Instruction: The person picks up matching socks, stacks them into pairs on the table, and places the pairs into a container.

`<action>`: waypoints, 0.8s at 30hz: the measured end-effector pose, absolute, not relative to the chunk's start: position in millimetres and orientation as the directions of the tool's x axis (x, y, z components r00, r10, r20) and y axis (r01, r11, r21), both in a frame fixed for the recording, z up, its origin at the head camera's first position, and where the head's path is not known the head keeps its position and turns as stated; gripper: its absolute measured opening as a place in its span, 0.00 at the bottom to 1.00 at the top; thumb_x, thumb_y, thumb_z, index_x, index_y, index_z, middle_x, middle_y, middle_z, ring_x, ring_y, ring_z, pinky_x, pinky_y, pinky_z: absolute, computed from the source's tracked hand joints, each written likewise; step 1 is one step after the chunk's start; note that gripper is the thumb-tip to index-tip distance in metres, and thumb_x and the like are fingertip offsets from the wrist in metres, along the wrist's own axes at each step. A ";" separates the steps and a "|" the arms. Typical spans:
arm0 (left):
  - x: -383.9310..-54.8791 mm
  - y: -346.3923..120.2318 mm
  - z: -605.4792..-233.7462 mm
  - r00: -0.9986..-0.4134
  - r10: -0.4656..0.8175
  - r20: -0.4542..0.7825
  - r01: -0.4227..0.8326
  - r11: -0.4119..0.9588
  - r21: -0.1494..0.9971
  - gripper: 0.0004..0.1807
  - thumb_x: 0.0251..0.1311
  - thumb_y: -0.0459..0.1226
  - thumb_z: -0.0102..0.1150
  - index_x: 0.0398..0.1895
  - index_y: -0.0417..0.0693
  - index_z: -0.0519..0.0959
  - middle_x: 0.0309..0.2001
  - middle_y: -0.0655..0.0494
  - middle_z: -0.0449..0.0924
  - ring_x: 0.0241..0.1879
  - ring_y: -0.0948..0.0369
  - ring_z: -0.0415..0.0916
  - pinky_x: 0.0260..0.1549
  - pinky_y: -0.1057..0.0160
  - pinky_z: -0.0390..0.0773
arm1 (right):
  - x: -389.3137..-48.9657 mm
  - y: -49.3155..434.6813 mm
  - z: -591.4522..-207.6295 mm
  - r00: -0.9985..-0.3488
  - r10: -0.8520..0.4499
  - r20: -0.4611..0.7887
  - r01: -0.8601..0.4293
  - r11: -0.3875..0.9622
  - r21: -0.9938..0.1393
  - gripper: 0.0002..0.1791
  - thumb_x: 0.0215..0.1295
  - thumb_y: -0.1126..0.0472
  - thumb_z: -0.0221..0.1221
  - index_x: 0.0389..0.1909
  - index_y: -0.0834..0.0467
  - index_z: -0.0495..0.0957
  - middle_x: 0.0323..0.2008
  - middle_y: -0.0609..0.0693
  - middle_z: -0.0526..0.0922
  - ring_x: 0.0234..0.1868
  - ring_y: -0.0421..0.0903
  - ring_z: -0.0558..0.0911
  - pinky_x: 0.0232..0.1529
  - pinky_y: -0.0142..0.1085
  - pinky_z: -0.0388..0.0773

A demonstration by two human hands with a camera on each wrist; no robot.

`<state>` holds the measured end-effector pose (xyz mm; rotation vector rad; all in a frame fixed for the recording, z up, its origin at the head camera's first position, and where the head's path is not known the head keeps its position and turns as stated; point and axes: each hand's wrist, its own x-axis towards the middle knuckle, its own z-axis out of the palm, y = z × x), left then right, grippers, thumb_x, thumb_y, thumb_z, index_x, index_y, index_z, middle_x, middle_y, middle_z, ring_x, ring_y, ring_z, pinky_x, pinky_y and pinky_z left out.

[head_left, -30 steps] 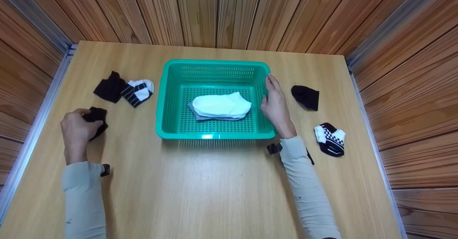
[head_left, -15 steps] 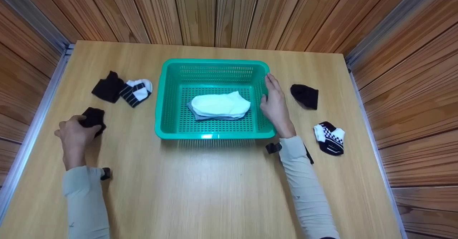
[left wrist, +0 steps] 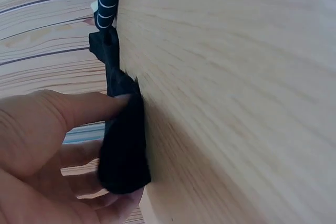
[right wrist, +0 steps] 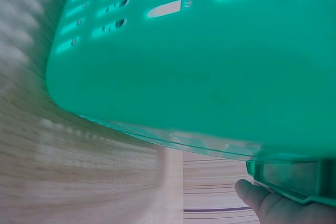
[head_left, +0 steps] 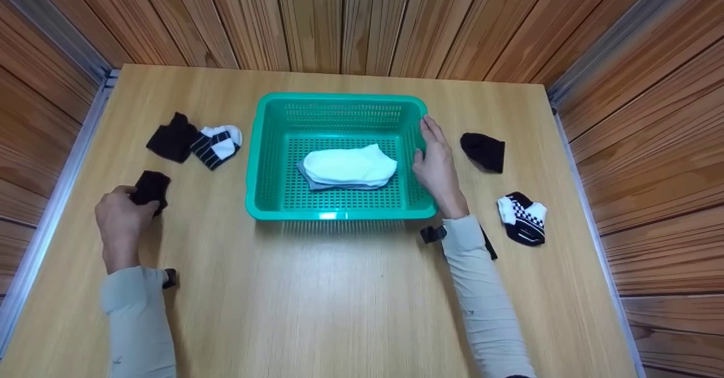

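My left hand pinches a small black sock at the left of the table. In the left wrist view the thumb lies on the near side of this black sock, with the fingers behind it. My right hand grips the right rim of a green plastic basket. The right wrist view shows fingers under the rim of the basket. Inside the basket, a white sock lies flat over a grey one.
Behind my left hand lie a black sock and a black-and-white striped sock, touching. Right of the basket are another black sock and a black-and-white checkered sock. Wooden panel walls border the table.
My left hand has shifted slightly on the black sock, which now looks a little more folded together. The right hand and the basket have stayed in place.
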<state>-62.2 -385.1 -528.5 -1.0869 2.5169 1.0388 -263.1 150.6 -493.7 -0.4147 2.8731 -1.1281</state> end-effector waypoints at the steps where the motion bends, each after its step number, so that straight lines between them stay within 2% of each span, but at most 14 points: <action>1: -61.1 -384.5 -529.1 -0.705 -0.557 -0.439 -0.704 0.483 0.520 0.39 0.73 0.42 0.56 0.80 0.30 0.57 0.76 0.23 0.59 0.73 0.32 0.61 0.72 0.35 0.67 | -263.2 150.4 -493.9 -0.964 -0.257 0.070 -0.236 0.700 -0.674 0.35 0.75 0.74 0.51 0.81 0.65 0.56 0.84 0.58 0.54 0.84 0.56 0.57 0.82 0.49 0.58; 4: -58.5 -381.3 -531.1 -0.702 -0.561 -0.438 -0.707 0.481 0.517 0.36 0.73 0.40 0.54 0.78 0.30 0.61 0.73 0.23 0.64 0.69 0.34 0.68 0.68 0.36 0.71 | -263.4 150.2 -494.2 -0.964 -0.259 0.067 -0.234 0.696 -0.679 0.35 0.75 0.74 0.51 0.81 0.65 0.56 0.84 0.58 0.54 0.85 0.56 0.56 0.82 0.49 0.57; 11: -53.9 -366.9 -531.0 -0.738 -0.551 -0.389 -0.670 0.530 0.521 0.31 0.72 0.39 0.52 0.73 0.30 0.68 0.69 0.24 0.70 0.63 0.34 0.74 0.60 0.38 0.76 | -262.2 151.1 -495.4 -0.966 -0.249 0.062 -0.225 0.705 -0.673 0.35 0.75 0.74 0.51 0.81 0.65 0.56 0.84 0.58 0.54 0.84 0.56 0.57 0.82 0.50 0.58; 17: -50.9 -348.6 -524.5 -0.782 -0.515 -0.351 -0.616 0.555 0.559 0.29 0.73 0.39 0.54 0.71 0.31 0.71 0.64 0.24 0.75 0.57 0.38 0.78 0.44 0.55 0.80 | -262.1 150.7 -494.5 -0.966 -0.248 0.070 -0.229 0.703 -0.673 0.34 0.75 0.74 0.52 0.80 0.66 0.57 0.84 0.58 0.54 0.84 0.57 0.58 0.82 0.49 0.60; 21: -48.0 -334.6 -515.2 -0.820 -0.482 -0.309 -0.560 0.564 0.607 0.28 0.73 0.40 0.55 0.71 0.32 0.72 0.62 0.25 0.77 0.52 0.41 0.79 0.32 0.70 0.76 | -262.4 150.7 -492.9 -0.966 -0.250 0.070 -0.231 0.706 -0.669 0.34 0.75 0.74 0.52 0.80 0.66 0.57 0.84 0.58 0.54 0.84 0.56 0.57 0.82 0.49 0.60; 24: -45.4 -321.4 -504.7 -0.850 -0.465 -0.248 -0.504 0.579 0.641 0.27 0.72 0.39 0.57 0.69 0.33 0.75 0.59 0.27 0.78 0.49 0.42 0.80 0.27 0.75 0.73 | -263.4 151.0 -492.3 -0.966 -0.251 0.066 -0.230 0.708 -0.668 0.34 0.75 0.74 0.52 0.80 0.66 0.57 0.84 0.58 0.54 0.84 0.57 0.57 0.82 0.49 0.59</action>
